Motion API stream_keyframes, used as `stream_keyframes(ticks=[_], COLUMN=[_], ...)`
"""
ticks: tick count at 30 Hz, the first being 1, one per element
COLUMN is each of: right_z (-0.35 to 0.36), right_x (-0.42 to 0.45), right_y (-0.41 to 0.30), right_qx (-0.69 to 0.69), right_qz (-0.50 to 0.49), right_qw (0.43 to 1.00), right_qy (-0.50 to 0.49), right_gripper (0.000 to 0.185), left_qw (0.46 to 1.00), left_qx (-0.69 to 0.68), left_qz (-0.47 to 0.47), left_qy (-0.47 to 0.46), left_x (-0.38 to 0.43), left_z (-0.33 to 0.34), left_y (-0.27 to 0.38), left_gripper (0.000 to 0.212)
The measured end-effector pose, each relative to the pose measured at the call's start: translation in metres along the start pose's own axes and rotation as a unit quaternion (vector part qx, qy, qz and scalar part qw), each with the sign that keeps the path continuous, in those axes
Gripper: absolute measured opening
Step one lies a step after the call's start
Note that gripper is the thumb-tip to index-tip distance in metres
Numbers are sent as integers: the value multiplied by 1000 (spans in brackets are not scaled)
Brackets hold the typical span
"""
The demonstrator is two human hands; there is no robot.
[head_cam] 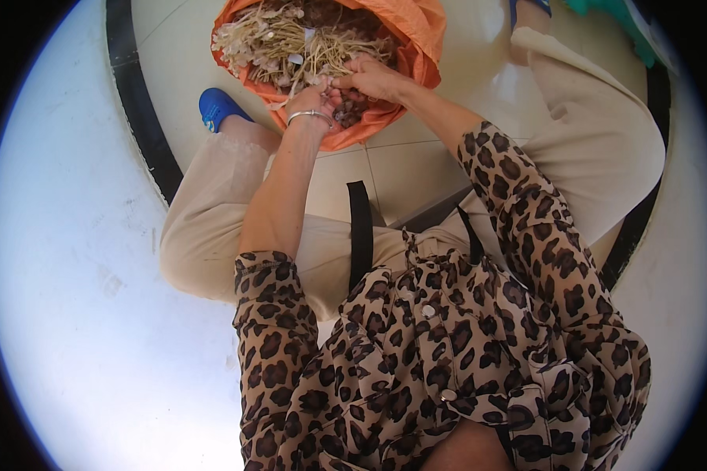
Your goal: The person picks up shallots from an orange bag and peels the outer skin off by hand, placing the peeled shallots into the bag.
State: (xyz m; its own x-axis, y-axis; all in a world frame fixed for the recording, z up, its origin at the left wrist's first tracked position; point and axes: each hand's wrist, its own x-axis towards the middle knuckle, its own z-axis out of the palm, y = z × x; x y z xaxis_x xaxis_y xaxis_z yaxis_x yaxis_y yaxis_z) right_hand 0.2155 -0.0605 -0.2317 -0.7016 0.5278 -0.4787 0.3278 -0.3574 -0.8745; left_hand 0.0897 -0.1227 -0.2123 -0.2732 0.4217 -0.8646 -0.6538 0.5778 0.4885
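Note:
An orange woven plastic sack (421, 35) stands with its mouth rolled down between my feet. Inside it lies a heap of dry, pale plant stems (315, 50) with papery ends, and small brownish pieces (350, 112) show near the close rim. My left hand (315, 100), with a silver bangle at the wrist, is at the near side of the heap, its fingers pinched on some of the pale stems. Touching it at the fingertips, my right hand (368, 79) lies on the stems with curled fingers; whether it grips any is hard to tell.
Beige floor tiles (342, 182) with a black border strip (144, 118) lie under the sack. A blue clog (221, 109) is on my left foot. Something green (621, 26) lies at the upper right. A white wall or surface fills the left side.

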Motion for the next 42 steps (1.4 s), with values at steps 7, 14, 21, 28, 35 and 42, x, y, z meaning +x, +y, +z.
stream_keyframes(ticks=[7, 14, 21, 28, 35, 42], right_z=[16, 17, -14, 1, 6, -17], right_x=[2, -5, -25, -24, 2, -6], right_y=[-11, -25, -17, -13, -2, -17], right_qx=[10, -20, 167, 114, -35, 13], right_qz=[-22, -38, 56, 52, -7, 44], right_qw=[1000, 996, 983, 991, 995, 984], right_qy=[-6, 73, -51, 47, 90, 173], right_gripper=[21, 18, 22, 36, 28, 32], left_qw=[999, 988, 990, 985, 968, 893], left_qx=[-37, -44, 112, 117, 233, 346], left_qz=[2, -28, 21, 7, 21, 232], left_qy=[-16, -144, -88, -129, -93, -169], left_x=[-10, -29, -45, -43, -50, -47], left_z=[-18, -31, -2, -5, 2, 13], left_y=[17, 18, -7, -7, 6, 0], left_gripper=[9, 9, 17, 20, 15, 11])
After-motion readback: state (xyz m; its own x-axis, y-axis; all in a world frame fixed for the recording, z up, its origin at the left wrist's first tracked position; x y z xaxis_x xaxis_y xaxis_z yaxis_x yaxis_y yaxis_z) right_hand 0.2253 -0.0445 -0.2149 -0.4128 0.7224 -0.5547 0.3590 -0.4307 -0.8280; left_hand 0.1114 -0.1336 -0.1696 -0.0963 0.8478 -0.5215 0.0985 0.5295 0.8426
